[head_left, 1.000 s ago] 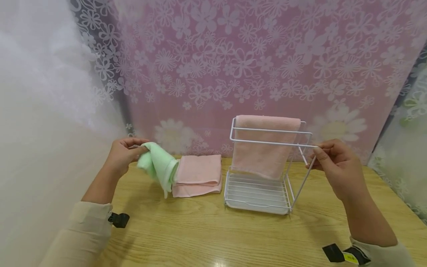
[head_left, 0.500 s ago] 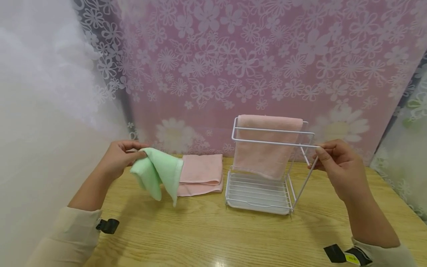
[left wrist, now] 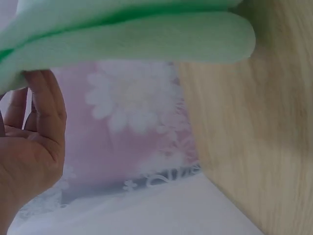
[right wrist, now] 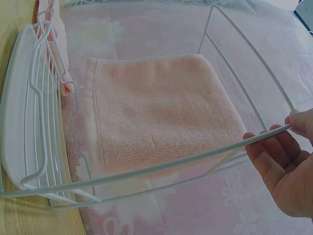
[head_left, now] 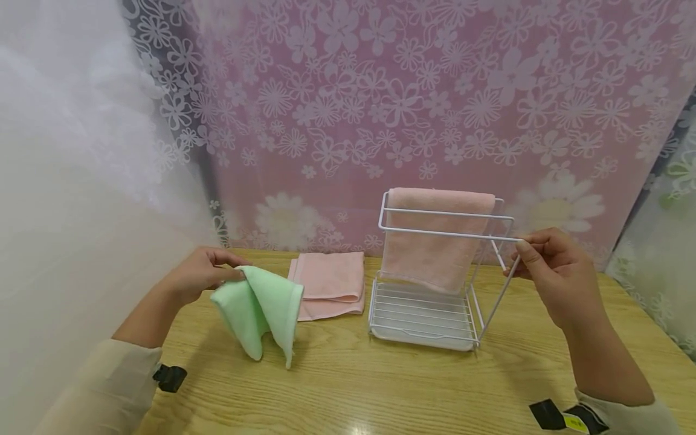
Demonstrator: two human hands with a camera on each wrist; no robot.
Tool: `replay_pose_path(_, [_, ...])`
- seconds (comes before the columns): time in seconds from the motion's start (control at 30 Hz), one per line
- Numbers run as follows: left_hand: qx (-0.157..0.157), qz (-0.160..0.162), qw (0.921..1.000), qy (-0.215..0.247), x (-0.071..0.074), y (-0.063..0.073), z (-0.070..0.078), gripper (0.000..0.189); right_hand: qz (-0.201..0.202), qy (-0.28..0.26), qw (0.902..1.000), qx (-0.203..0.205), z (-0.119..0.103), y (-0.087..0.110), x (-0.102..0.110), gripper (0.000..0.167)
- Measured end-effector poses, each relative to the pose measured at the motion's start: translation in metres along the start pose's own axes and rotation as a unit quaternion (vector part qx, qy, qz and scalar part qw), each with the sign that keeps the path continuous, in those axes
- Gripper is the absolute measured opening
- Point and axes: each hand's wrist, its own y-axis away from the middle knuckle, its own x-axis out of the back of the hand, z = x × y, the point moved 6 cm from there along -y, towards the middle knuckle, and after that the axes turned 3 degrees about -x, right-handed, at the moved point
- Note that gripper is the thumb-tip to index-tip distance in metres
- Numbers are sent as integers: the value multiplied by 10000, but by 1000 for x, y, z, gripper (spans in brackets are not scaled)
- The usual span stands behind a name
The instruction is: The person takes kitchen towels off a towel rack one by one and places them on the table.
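Note:
My left hand (head_left: pixel 198 275) pinches a light green towel (head_left: pixel 261 311) by its top, and its folds hang down close over the table at the left. The same green towel (left wrist: pixel 146 39) spans the top of the left wrist view. On the right, my right hand (head_left: pixel 560 275) grips the upper front corner of a white wire rack (head_left: pixel 446 232). A pink towel (head_left: pixel 435 241) is draped over the rack's rear top bar. In the right wrist view, thumb and fingers (right wrist: pixel 266 159) close around the rack's bar beside that pink towel (right wrist: pixel 156 107).
A folded pink towel (head_left: pixel 331 278) lies on the wooden table (head_left: pixel 348 386) between the green towel and the rack. The rack's base holds a white tray (head_left: pixel 424 338) under its wires. A flowered pink curtain (head_left: pixel 380 121) hangs behind, and a white sheet (head_left: pixel 98 211) at left.
My left hand has moved down and slightly left, carrying the green towel away from the folded pink towel and lower toward the viewer. My right hand keeps its grip on the rack.

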Motion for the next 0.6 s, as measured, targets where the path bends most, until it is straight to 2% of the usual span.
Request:
replay_pose_path(0.13, [87, 97, 9951, -983, 9, -8, -9, 37, -38, -29, 10000, 6, 0, 0, -1, 8])
replay_pose_path(0.3, [-155, 153, 9758, -2175, 19, -21, -3, 33, -31, 47, 10000, 14, -1, 0, -1, 8])
replay_pose_path(0.5, [-531, 256, 9509, -3039, 24, -44, -1, 25, -16, 121, 9999, 3, -2, 0, -1, 7])
replay_pose_path(0.6, [-640, 365, 9414, -3292, 26, -54, -4, 24, -27, 45, 10000, 14, -3, -1, -1, 8])
